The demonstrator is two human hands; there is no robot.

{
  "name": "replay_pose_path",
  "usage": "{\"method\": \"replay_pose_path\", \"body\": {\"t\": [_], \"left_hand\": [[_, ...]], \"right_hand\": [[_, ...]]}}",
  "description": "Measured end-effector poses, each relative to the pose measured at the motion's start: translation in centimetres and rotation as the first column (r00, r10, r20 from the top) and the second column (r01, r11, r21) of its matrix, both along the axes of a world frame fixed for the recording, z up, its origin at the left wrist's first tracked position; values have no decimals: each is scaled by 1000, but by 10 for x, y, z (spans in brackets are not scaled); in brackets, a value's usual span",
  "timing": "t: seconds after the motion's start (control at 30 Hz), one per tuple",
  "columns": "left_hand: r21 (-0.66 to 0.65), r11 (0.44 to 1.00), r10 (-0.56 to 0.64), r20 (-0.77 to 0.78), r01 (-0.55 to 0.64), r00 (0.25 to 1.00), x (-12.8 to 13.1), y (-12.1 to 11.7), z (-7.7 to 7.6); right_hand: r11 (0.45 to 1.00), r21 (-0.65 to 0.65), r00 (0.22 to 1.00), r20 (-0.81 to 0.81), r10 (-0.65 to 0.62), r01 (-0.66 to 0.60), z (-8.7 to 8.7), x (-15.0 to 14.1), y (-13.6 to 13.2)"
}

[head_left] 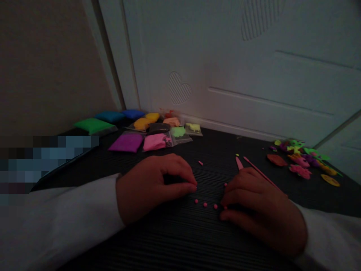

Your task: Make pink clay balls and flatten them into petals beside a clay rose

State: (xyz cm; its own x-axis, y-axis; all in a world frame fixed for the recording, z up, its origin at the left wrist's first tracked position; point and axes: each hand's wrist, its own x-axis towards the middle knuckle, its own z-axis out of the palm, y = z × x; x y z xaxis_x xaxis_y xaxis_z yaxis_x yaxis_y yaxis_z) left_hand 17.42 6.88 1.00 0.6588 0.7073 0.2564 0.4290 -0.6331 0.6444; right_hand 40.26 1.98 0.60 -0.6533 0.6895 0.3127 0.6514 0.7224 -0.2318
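My left hand (158, 188) is closed in a pinch, thumb and forefinger meeting on a small pink clay ball (195, 187) that shows only in part. Below its fingertips, several pink clay balls (205, 204) lie in a row on the dark table. My right hand (254, 205) rests at the row's right end, its thumb and forefinger around another pink ball (225, 207). One more pink ball (225, 184) sits beside its knuckles. A short pink clay piece (200, 163) lies farther back. Partly behind my right hand are a pink modelling knife (239, 163) and a thin pink stick (261, 171).
Bags of coloured clay, among them a purple bag (126, 143), a pink bag (156, 142) and a green bag (94, 125), lie at the back left. Finished clay flowers (300, 171) and leaves cluster at the right. A white door (225, 75) stands behind the table.
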Motion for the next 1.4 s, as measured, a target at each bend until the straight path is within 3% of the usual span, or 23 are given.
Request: {"method": "replay_pose_path", "body": {"t": [0.3,0.73,0.83,0.97,1.03,1.4], "left_hand": [[-34,999,14,17,-14,1000,2,-4,5],[-114,993,27,56,-20,998,6,-6,7],[-165,986,18,71,-6,997,9,-11,10],[-238,970,-28,102,51,994,17,-22,12],[-254,965,-34,111,61,993,20,-27,11],[-345,935,-46,99,78,994,25,-30,12]], "right_hand": [[998,-57,1000,8,-4,4,1,1,0],[996,-90,990,-139,-8,-4,3,4,-1],[1000,-15,983,-183,-10,7,4,2,-2],[974,225,971,-234,53,2,7,-7,-8],[960,278,963,-264,55,22,10,-13,-14],[959,283,958,-282,56,27,13,-14,-16]]}}
